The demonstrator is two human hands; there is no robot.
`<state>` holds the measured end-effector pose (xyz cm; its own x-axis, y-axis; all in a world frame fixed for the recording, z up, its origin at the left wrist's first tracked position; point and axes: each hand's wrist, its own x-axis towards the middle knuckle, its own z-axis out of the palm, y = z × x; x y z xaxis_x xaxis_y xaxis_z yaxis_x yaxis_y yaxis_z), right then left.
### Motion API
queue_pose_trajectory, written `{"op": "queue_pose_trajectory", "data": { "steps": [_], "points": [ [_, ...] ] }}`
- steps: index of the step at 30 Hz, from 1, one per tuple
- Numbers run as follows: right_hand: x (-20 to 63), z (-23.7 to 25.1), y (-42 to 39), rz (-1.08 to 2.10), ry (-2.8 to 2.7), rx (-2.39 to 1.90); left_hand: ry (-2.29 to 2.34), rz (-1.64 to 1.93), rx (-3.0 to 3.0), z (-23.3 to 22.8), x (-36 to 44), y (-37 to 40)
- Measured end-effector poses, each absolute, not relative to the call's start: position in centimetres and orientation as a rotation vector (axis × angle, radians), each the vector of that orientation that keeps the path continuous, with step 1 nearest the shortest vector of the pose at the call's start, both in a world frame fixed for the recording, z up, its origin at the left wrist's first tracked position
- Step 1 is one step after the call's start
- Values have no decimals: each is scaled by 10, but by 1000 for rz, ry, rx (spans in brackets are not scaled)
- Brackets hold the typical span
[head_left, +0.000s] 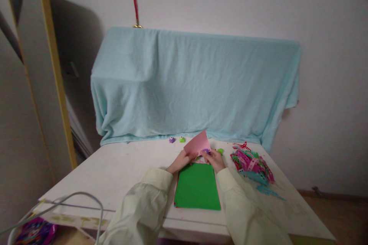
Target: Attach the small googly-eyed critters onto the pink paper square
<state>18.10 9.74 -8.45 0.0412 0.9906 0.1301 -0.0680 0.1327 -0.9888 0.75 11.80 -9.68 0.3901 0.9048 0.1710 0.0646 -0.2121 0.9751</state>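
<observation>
A pink sheet of paper [199, 143] is held up at a tilt above the table. My left hand [185, 159] is closed on its lower left edge. At the paper's lower right, my right hand [214, 159] is closed around a small purple object that looks like a craft punch [205, 151]; the fingers partly hide it. Just below both hands lies a stack of coloured paper [197, 186], green sheet on top, with a little red showing at its edges. A small green object [220, 151] sits just past my right hand. Small bits lie under the pink paper, too covered to name.
At the back of the white table [120, 172] stand a small purple figure-like piece [171, 139] and a green one [182, 139], both with eyes. Coloured, hole-punched paper strips [253, 164] are heaped at right. A blue cloth [195, 84] hangs behind; a grey cable [83, 194] loops at front left.
</observation>
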Motion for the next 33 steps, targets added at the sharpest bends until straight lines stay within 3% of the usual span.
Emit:
{"op": "queue_pose_trajectory", "data": {
  "steps": [15,33],
  "points": [
    [186,-86,97,1037,-1267,-1141,863,967,1575,-92,7,114],
    [184,-81,95,1153,-1124,-1060,898,959,1609,-100,7,123]
  ]
}}
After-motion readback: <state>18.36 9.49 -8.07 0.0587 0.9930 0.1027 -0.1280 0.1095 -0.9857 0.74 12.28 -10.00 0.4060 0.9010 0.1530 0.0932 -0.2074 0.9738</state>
